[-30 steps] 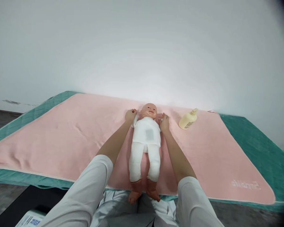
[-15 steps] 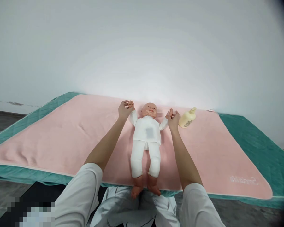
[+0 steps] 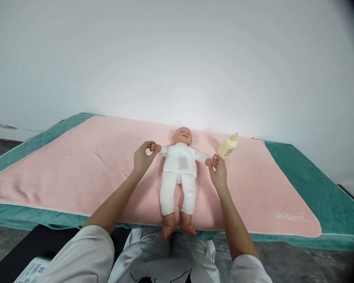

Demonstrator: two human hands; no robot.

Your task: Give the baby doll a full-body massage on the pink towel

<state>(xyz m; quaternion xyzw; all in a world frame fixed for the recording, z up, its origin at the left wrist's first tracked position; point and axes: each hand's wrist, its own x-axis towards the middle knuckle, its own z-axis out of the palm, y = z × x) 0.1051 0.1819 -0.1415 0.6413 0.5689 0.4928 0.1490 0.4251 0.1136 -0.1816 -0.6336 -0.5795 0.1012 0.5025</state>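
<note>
A baby doll (image 3: 181, 160) with a white cloth body lies on its back on the pink mat (image 3: 253, 188), head toward the wall and feet over the near edge. My left hand (image 3: 144, 157) pinches the doll's hand on the left side, the doll's arm stretched outward. On the other side my right hand (image 3: 219, 171) has its fingers closed on the doll's other hand, that arm angled out and down. Just beyond my right hand stands a pale yellow pump bottle (image 3: 228, 146), tilted in the view.
Beneath the pink mat lies a green quilted cover (image 3: 318, 181), showing at both sides and along the front. A white wall (image 3: 177, 59) rises behind. At lower left, a white packet with print (image 3: 34, 270) rests on a dark surface (image 3: 20, 251).
Both doll arms have come down from beside the head and spread outward, my hands moving with them. My left hand shifted left and nearer; my right hand came nearer. The view moved slightly.
</note>
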